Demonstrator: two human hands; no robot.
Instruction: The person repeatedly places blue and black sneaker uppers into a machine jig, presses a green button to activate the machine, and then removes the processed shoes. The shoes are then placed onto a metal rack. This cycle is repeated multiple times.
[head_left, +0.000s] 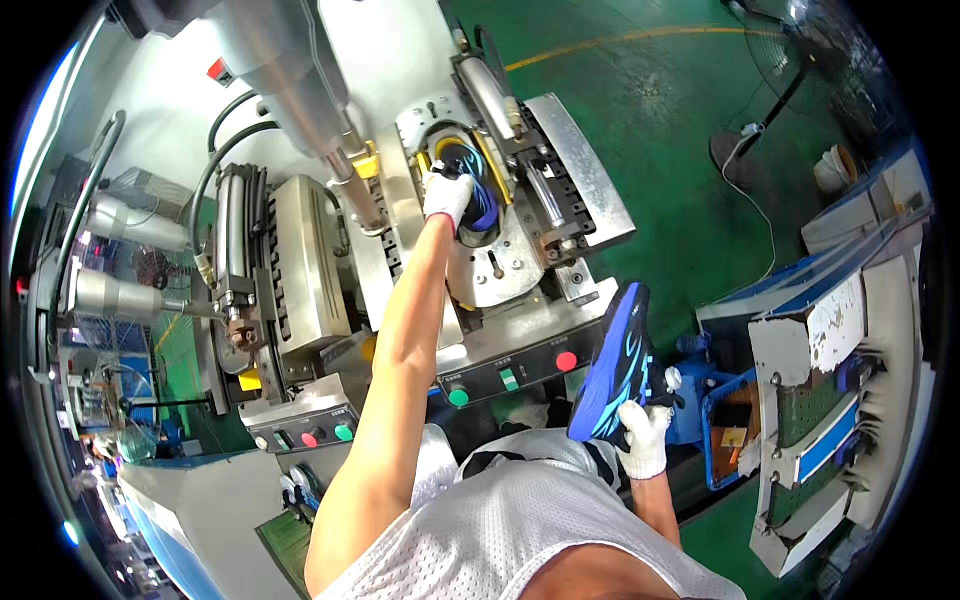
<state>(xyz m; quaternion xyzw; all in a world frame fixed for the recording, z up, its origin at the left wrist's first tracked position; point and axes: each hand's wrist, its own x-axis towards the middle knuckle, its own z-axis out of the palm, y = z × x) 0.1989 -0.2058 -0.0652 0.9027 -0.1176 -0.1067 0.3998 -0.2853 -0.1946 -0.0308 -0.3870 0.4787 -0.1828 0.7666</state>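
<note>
My left hand (pixel 447 195), in a white glove, reaches forward into the press and grips a dark shoe (pixel 484 203) with a blue sole by its upper. That shoe sits in the oval recess of the press's metal bed (pixel 500 275), between yellow-edged pads. Close to my body on the right, my gloved right hand (pixel 645 438) is closed on a second shoe (pixel 612 365), which has a blue-violet sole and light-blue streaks on a black upper. This shoe is tilted with its toe pointing up and away. My fingers partly cover its heel end.
A control panel (pixel 510 378) with green and red buttons runs along the press's front. A metal press column (pixel 290 90) stands left of my left arm. Another press station (pixel 300 265) is farther left. At right are a blue crate (pixel 712 440), a rack (pixel 830 420) holding shoes, and a floor fan (pixel 735 150).
</note>
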